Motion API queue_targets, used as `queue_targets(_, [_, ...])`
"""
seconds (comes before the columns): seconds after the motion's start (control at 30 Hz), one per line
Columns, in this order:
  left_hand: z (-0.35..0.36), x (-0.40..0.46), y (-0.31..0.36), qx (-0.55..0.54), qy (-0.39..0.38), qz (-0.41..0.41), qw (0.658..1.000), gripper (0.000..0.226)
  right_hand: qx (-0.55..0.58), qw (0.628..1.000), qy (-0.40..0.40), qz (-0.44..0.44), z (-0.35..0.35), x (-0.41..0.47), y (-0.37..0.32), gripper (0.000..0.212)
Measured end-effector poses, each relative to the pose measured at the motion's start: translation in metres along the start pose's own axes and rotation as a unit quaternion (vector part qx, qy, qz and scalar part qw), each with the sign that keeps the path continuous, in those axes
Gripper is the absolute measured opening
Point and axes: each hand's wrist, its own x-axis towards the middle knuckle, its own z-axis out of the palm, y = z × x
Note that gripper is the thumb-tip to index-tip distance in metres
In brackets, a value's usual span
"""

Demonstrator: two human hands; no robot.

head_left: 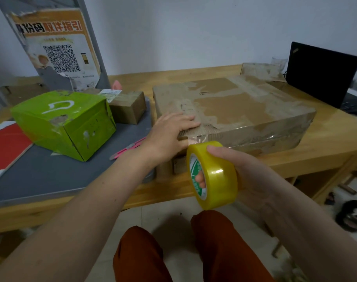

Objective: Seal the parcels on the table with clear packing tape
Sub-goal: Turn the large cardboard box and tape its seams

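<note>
On parcel (pixel 234 110), left hand (pixel 169 135)

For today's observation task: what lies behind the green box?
Behind the green box sits a small brown box with a white label. The green box covers its left end, so anything there stays hidden.

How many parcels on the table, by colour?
Brown: 2, the big flat box under the left hand and a small box.
Green: 1, the green box.
Total: 3.
A further brown shape behind the big box is too unclear to count.
</note>
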Motion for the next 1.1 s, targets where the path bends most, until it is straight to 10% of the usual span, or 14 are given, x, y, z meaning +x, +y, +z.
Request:
queue_targets(0.13, [-0.034,-0.005,-0.012,-0.014,-0.211,-0.029,0.977,0.081,0.001,1.000,-0.003,0.008,-0.002,0.002,0.005,0.039])
queue_targets(0.37, [-0.009,-0.023,-0.012,-0.300,-0.045,-0.152,0.941,0.069,-0.007,1.000,-0.025,-0.001,-0.008,0.010,0.006,0.041])
queue_targets(0.6, [0.018,-0.019,0.011,-0.221,0.075,-0.170,0.957,0.034,0.011,1.000,-0.016,-0.020,-0.008,0.016,0.009,0.038])
queue_targets(1.1, [0.024,-0.046,0.013,-0.244,0.109,-0.157,0.951,0.051,-0.080,0.985,0.084,-0.127,-0.024,0.007,0.039,0.059])
